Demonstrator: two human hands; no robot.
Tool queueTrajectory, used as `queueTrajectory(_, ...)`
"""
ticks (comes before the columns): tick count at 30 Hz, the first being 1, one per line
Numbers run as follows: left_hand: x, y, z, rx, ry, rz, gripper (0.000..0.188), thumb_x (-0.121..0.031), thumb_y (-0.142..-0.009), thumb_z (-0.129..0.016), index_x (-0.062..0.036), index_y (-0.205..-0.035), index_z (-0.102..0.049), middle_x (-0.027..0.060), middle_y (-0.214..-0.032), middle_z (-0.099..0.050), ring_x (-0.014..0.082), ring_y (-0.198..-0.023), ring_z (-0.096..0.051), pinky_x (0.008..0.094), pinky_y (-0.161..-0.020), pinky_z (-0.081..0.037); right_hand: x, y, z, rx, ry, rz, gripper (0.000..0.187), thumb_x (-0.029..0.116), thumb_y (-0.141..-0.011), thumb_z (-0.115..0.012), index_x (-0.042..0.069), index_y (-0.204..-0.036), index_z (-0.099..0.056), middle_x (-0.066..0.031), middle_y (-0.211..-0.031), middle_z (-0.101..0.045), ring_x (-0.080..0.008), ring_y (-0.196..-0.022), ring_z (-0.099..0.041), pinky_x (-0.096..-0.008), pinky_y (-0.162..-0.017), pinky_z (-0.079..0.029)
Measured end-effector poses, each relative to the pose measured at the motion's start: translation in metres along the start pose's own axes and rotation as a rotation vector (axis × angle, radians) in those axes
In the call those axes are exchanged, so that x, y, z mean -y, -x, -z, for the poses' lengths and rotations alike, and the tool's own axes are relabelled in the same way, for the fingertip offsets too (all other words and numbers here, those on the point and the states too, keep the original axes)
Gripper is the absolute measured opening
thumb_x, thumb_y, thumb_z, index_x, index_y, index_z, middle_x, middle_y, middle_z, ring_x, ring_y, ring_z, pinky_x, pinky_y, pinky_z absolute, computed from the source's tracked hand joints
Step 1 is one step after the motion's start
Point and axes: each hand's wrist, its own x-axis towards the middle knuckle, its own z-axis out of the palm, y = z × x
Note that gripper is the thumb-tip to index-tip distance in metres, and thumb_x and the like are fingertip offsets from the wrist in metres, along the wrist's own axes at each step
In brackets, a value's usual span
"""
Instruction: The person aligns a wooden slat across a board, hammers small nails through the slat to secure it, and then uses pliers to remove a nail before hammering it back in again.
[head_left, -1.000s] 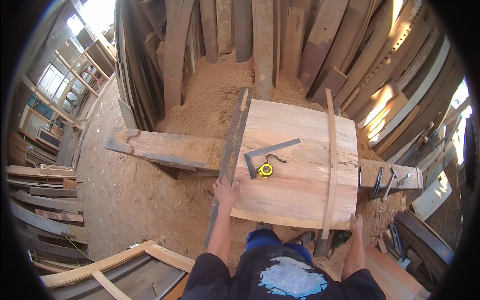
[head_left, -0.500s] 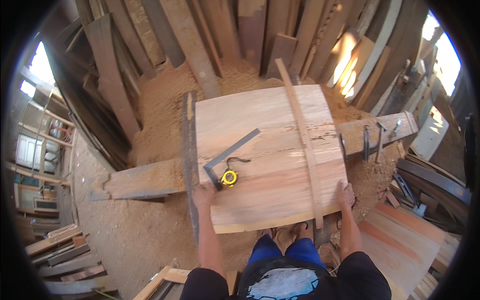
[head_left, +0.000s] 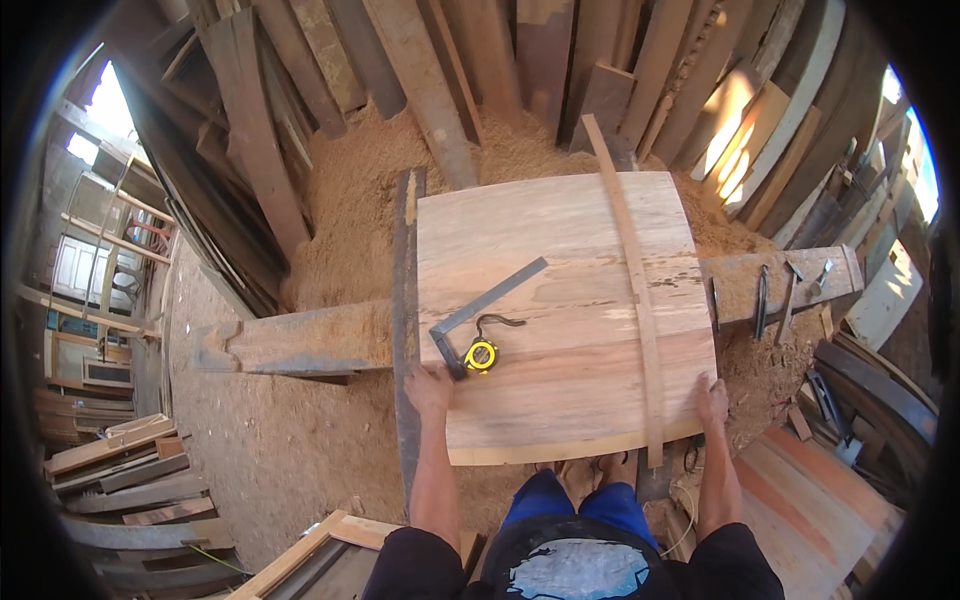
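A broad pale wooden panel point(head_left: 560, 225) lies in front of me. My left hand point(head_left: 430, 388) holds its left edge near the front corner, fingers partly hidden. At the right edge, my right hand point(head_left: 712, 400) is closed around the side, its fingertips curling over out of sight. Close to my left hand, a metal try square point(head_left: 490, 296) rests on the panel with its stock near the left edge. Beside it sits a yellow-and-black tape measure point(head_left: 481, 355) with a dark strap. A narrow wooden strip point(head_left: 632, 270) lies across the panel's right part, overhanging front and back.
A long plank point(head_left: 300, 335) runs beneath the panel to both sides. Pliers point(head_left: 762, 300) and a hammer point(head_left: 789, 295) hang at its right end. A dark board point(head_left: 405, 230) borders the panel's left. Leaning planks point(head_left: 420, 80) and sawdust point(head_left: 350, 190) fill the back; another panel point(head_left: 810, 500) lies right.
The whole view has shifted, so everything appears farther right. Both hands keep their places on the panel's edges, and the square, tape measure and strip sit as before on it.
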Motion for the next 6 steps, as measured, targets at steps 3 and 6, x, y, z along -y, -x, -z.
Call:
queueTrajectory(3,-0.007,-0.005,-0.001,0.048,-0.108,0.089,0.070,-0.042,-0.088,-0.067,0.0033,-0.139,-0.052,0.0289,-0.128,-0.063,0.0451,-0.125,-0.056,0.0494,-0.107,-0.044,-0.003,0.005,-0.009,-0.035,0.026,-0.028,0.088,0.070,-0.096,-0.046,-0.002,-0.148,-0.047,-0.0296,-0.140,-0.058,-0.0454,-0.132,-0.054,-0.0487,-0.112,-0.041)
queueTrajectory(6,0.013,-0.009,0.000,-0.043,-0.078,0.057,0.071,-0.039,-0.086,-0.071,0.0015,-0.141,-0.052,0.0285,-0.129,-0.063,0.0432,-0.126,-0.056,0.0476,-0.109,-0.043,0.019,0.012,-0.004,0.158,0.034,-0.068,0.086,0.071,-0.096,-0.044,0.007,-0.153,-0.043,-0.0300,-0.144,-0.054,-0.0446,-0.135,-0.052,-0.0482,-0.112,-0.041)
